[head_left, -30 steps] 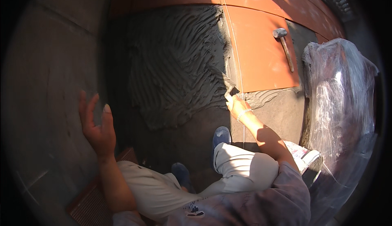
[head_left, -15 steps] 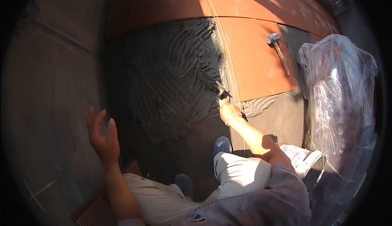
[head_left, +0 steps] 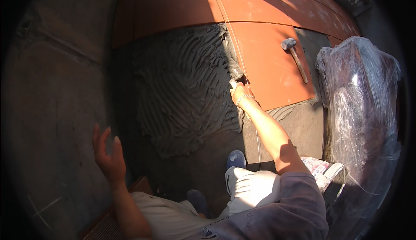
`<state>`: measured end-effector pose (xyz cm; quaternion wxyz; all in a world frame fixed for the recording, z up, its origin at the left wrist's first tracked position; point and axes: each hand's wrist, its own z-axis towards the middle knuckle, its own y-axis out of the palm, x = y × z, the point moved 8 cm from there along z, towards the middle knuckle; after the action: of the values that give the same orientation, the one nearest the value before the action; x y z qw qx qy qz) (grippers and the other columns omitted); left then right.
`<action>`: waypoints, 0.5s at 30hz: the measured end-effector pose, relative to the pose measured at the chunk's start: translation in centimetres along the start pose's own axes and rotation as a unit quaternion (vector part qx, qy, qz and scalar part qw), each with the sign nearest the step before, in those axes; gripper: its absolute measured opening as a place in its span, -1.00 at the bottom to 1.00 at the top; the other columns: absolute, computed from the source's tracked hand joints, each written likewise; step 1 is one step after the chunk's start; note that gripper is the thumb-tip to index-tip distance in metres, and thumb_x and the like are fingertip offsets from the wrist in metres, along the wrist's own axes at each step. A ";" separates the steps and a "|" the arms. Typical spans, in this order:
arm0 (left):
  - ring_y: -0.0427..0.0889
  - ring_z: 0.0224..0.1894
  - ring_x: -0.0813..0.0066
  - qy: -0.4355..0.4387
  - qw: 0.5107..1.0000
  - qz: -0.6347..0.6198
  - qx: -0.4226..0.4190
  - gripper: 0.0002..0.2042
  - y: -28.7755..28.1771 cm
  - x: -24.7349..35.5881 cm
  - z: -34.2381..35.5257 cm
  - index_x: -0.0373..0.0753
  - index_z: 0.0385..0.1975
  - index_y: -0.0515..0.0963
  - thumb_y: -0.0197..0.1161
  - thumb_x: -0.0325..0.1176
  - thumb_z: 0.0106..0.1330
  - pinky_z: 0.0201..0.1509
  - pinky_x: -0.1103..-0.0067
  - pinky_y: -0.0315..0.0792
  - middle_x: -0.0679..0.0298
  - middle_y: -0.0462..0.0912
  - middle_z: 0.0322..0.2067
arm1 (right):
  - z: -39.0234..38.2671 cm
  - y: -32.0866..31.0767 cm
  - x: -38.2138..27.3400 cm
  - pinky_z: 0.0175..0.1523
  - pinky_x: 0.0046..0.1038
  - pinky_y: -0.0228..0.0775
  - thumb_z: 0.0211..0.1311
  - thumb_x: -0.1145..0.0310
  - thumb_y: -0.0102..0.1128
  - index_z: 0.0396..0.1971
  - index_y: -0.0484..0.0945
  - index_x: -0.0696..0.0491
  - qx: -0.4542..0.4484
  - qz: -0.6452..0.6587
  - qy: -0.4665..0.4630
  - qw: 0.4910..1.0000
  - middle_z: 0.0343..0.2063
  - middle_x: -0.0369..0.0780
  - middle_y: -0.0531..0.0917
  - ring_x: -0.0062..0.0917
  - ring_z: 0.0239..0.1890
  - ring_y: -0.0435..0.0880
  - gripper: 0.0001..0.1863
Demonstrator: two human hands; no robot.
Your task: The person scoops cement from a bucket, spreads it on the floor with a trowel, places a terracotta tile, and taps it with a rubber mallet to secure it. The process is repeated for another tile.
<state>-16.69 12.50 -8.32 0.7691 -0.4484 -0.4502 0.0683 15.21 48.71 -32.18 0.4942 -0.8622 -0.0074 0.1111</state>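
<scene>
My right hand (head_left: 239, 92) reaches forward and is closed on a small trowel (head_left: 237, 74), its blade at the edge of an orange tile (head_left: 268, 62) where grey combed mortar (head_left: 182, 84) begins. My left hand (head_left: 108, 155) hovers open, fingers spread, above the bare grey floor at the left and touches nothing. A bracelet sits on my right wrist. My knees and blue shoes (head_left: 236, 158) show below.
A hammer (head_left: 294, 58) lies on the orange tile. A row of laid orange tiles (head_left: 182, 4) runs along the back. At the right stands a stack wrapped in clear plastic (head_left: 359, 110). A thin string line runs along the tile edge. A tile corner (head_left: 108, 222) lies by my left arm.
My right hand has moved forward along the tile edge with the trowel. My left hand has dropped lower and stayed open. The view has shifted slightly.
</scene>
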 end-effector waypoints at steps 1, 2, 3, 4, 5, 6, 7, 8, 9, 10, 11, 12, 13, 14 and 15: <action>0.29 0.38 0.11 0.000 1.000 -0.003 0.002 -0.70 -0.1 0.0 0.0 -0.36 0.04 0.53 0.18 -0.42 0.34 0.38 0.29 0.25 -0.01 0.31 0.32 | 0.5 0.0 0.0 0.10 -0.09 0.47 0.33 0.11 0.10 0.00 0.42 0.21 -0.002 0.009 0.006 1.000 -0.16 0.10 0.68 -0.02 -0.03 0.67 -0.53; 0.29 0.38 0.11 -0.003 1.000 -0.006 0.003 -0.70 -0.3 -0.2 -0.1 -0.36 0.04 0.53 0.18 -0.42 0.34 0.38 0.29 0.24 -0.01 0.31 0.32 | 0.7 0.2 0.1 0.10 -0.08 0.47 0.33 0.11 0.11 0.00 0.42 0.22 -0.018 0.010 0.009 1.000 -0.16 0.10 0.68 -0.02 -0.02 0.66 -0.53; 0.29 0.38 0.11 -0.010 1.000 -0.018 0.005 -0.70 -0.4 -0.3 -0.3 -0.36 0.04 0.53 0.18 -0.41 0.34 0.38 0.29 0.24 -0.01 0.31 0.32 | 0.9 0.0 0.1 0.09 -0.08 0.47 0.33 0.10 0.11 -0.01 0.41 0.23 -0.006 0.008 0.018 1.000 -0.15 0.12 0.67 -0.01 -0.01 0.65 -0.52; 0.29 0.37 0.11 -0.008 1.000 -0.012 0.005 -0.70 -0.5 -0.3 -0.3 -0.36 0.04 0.53 0.18 -0.41 0.34 0.38 0.29 0.24 -0.01 0.30 0.32 | 0.8 -0.4 0.1 0.07 -0.08 0.48 0.33 0.10 0.11 0.00 0.40 0.25 0.014 0.002 0.024 1.000 -0.15 0.15 0.66 0.01 -0.02 0.65 -0.51; 0.29 0.37 0.11 -0.008 1.000 -0.016 0.006 -0.70 -0.6 -0.4 -0.4 -0.36 0.04 0.53 0.18 -0.41 0.34 0.38 0.29 0.24 -0.01 0.30 0.32 | 0.6 -1.0 -0.1 0.07 -0.08 0.48 0.33 0.11 0.10 0.00 0.39 0.25 0.049 0.015 0.015 0.999 -0.16 0.16 0.66 0.01 -0.04 0.66 -0.51; 0.29 0.37 0.11 -0.015 0.999 -0.032 0.004 -0.70 -0.6 -0.5 -0.4 -0.36 0.03 0.53 0.18 -0.41 0.34 0.38 0.29 0.24 -0.01 0.30 0.32 | 0.3 -1.5 -0.1 0.06 -0.08 0.48 0.34 0.11 0.10 0.00 0.39 0.24 0.087 0.019 0.023 0.996 -0.16 0.17 0.66 0.01 -0.05 0.66 -0.52; 0.29 0.37 0.11 -0.005 1.000 -0.020 0.006 -0.70 -0.7 -0.4 -0.4 -0.36 0.03 0.53 0.18 -0.41 0.35 0.37 0.29 0.24 -0.01 0.30 0.32 | -0.1 -1.6 -0.5 0.07 -0.07 0.48 0.39 0.22 -0.01 -0.01 0.38 0.26 0.096 0.003 0.003 0.995 -0.13 0.16 0.65 0.00 -0.03 0.67 -0.61; 0.29 0.37 0.11 0.000 1.000 -0.019 0.005 -0.70 -0.7 -0.3 -0.3 -0.36 0.03 0.53 0.18 -0.41 0.35 0.37 0.29 0.24 -0.01 0.31 0.32 | -0.3 -0.3 -0.8 0.07 -0.07 0.48 0.39 0.26 -0.05 -0.02 0.38 0.26 0.023 -0.039 -0.008 0.999 -0.13 0.16 0.65 0.00 -0.03 0.67 -0.63; 0.29 0.37 0.11 -0.002 1.000 -0.029 0.007 -0.71 -0.8 -0.4 -0.3 -0.36 0.03 0.53 0.18 -0.41 0.35 0.37 0.29 0.24 -0.01 0.31 0.32 | -1.1 0.6 -1.1 0.06 -0.06 0.49 0.39 0.30 -0.09 -0.02 0.38 0.26 -0.010 -0.072 -0.028 0.997 -0.12 0.16 0.65 0.00 -0.02 0.67 -0.66; 0.29 0.37 0.11 0.008 1.000 -0.022 0.011 -0.71 -0.9 -0.3 -0.3 -0.36 0.03 0.53 0.18 -0.41 0.35 0.37 0.29 0.24 -0.01 0.32 0.31 | -1.9 1.6 -1.4 0.06 -0.06 0.49 0.40 0.34 -0.13 -0.03 0.38 0.26 -0.051 -0.103 -0.056 0.992 -0.11 0.15 0.66 0.00 -0.01 0.66 -0.68; 0.28 0.37 0.11 0.010 1.000 -0.025 0.016 -0.71 -0.9 -0.3 -0.2 -0.36 0.02 0.53 0.18 -0.41 0.35 0.37 0.28 0.24 -0.01 0.32 0.31 | -2.5 2.5 -1.6 0.03 -0.06 0.52 0.38 0.42 -0.21 -0.03 0.37 0.27 -0.089 -0.135 -0.080 0.984 -0.10 0.15 0.65 -0.01 -0.01 0.67 -0.70; 0.28 0.38 0.11 0.010 0.999 -0.026 0.018 -0.71 -1.0 -0.4 -0.2 -0.36 0.02 0.54 0.19 -0.41 0.35 0.38 0.28 0.23 -0.01 0.33 0.31 | -3.0 2.5 -1.6 -0.03 -0.07 0.54 0.40 0.32 -0.12 -0.06 0.36 0.26 -0.075 -0.132 -0.093 0.984 -0.15 0.14 0.67 -0.03 -0.08 0.70 -0.70; 0.28 0.38 0.11 0.005 1.000 -0.019 0.021 -0.71 -1.0 -0.5 -0.4 -0.36 0.02 0.54 0.19 -0.41 0.34 0.38 0.28 0.23 -0.01 0.33 0.31 | -3.2 2.0 -1.5 -0.05 -0.06 0.55 0.40 0.27 -0.07 -0.08 0.35 0.25 -0.031 -0.106 -0.090 0.990 -0.18 0.14 0.68 -0.03 -0.11 0.71 -0.68; 0.28 0.38 0.11 0.001 1.000 -0.010 0.021 -0.71 -1.0 -0.6 -0.4 -0.36 0.02 0.53 0.19 -0.41 0.34 0.38 0.28 0.22 -0.01 0.33 0.31 | -3.4 2.0 -1.2 -0.07 -0.06 0.55 0.40 0.21 -0.02 -0.09 0.35 0.24 -0.023 -0.089 -0.080 0.993 -0.21 0.13 0.68 -0.04 -0.14 0.72 -0.65; 0.28 0.38 0.11 -0.009 1.000 -0.008 0.023 -0.71 -1.1 -0.7 -0.4 -0.36 0.02 0.53 0.19 -0.41 0.34 0.38 0.28 0.22 -0.01 0.34 0.30 | -3.5 1.2 -1.4 -0.09 -0.05 0.55 0.38 0.17 0.02 -0.10 0.34 0.24 0.033 -0.060 -0.093 0.993 -0.23 0.13 0.68 -0.04 -0.16 0.72 -0.62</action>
<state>-17.12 11.21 -8.04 0.7755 -0.4268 -0.4588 0.0768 14.39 44.90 -31.26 0.5250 -0.8295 -0.1016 0.1615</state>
